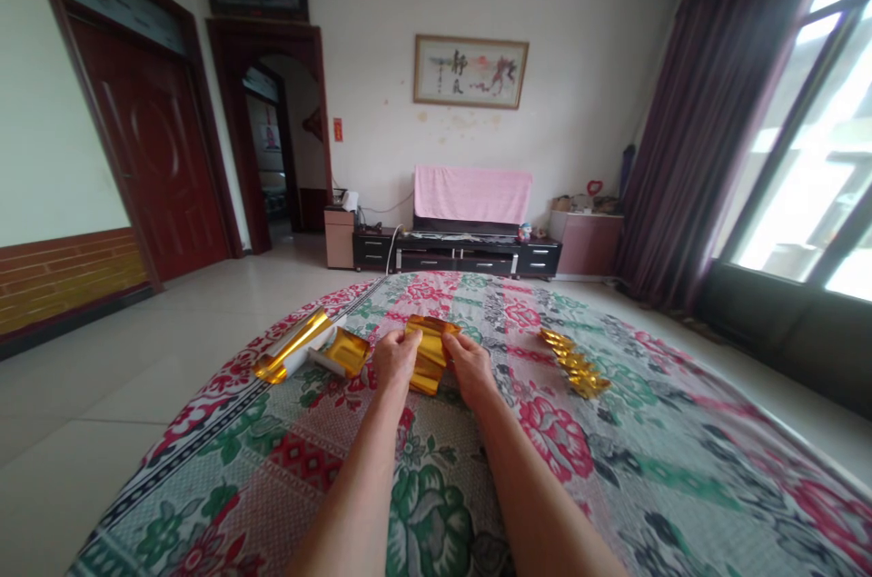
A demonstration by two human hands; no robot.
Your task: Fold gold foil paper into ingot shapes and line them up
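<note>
Between my hands is a sheet of shiny gold foil paper [429, 361], held a little above the flowered cloth. My left hand [395, 359] pinches its left edge with the thumb on top. On the opposite edge my right hand [471, 363] is closed in the same way, its fingers partly hidden under the paper. To the left lie a curled gold foil sheet [294, 348] and a small stack of gold paper [346, 353] with a pale underside. Several folded gold paper pieces [574, 363] sit in a slanting row to the right.
A round table with a red, green and grey flowered tablecloth [545, 477] spreads under my arms. Beyond it stand a low black cabinet [456, 261] and a screen under a pink cloth [472, 193]. A purple curtain [715, 123] hangs by the window at right.
</note>
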